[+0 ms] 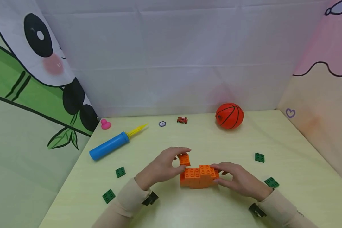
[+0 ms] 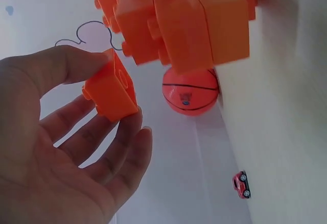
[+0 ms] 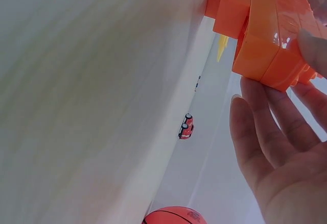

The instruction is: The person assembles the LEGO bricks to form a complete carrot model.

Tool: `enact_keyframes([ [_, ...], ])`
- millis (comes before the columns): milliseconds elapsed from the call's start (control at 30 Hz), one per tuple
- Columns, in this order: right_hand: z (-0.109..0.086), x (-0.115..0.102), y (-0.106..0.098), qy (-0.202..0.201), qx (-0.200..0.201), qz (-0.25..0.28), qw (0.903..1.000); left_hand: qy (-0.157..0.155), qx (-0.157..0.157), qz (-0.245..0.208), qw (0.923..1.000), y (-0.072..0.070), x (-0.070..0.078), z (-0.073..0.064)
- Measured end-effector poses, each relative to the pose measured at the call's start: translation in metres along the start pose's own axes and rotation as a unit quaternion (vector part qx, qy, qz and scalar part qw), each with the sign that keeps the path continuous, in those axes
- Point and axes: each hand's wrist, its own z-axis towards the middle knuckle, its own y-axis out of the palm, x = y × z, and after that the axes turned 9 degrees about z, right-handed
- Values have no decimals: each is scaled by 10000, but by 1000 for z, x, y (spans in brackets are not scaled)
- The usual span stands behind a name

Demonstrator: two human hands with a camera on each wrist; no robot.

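An assembly of orange toy building blocks (image 1: 198,179) stands on the table in front of the person, studs facing up and back. My right hand (image 1: 237,180) grips its right end between thumb and fingers, which the right wrist view shows close up. Just above the assembly's left end, my left hand (image 1: 165,164) pinches a single orange block (image 1: 184,159) between thumb and fingertips. In the left wrist view that loose block (image 2: 113,89) appears apart from the joined blocks (image 2: 179,25), its hollow underside partly visible.
Two green blocks (image 1: 120,172) lie at the left, two more (image 1: 259,157) at the right. Behind are a blue pump (image 1: 109,146) with a yellow nozzle, a pink toy (image 1: 105,124), a chip (image 1: 162,123), a red toy car (image 1: 182,120) and a small basketball (image 1: 229,116).
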Motion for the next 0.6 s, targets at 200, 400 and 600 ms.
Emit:
enact_keyframes([
  [200, 0, 1, 0, -58, 22, 40, 10000, 454, -126, 26, 9989, 4, 19, -4],
  [400, 0, 1, 0, -10, 22, 39, 10000, 394, -294, 185, 9986, 12, 23, -3],
  [600, 1, 0, -1, 71, -8, 88, 9999, 427, -353, 88, 9984, 18, 23, -4],
])
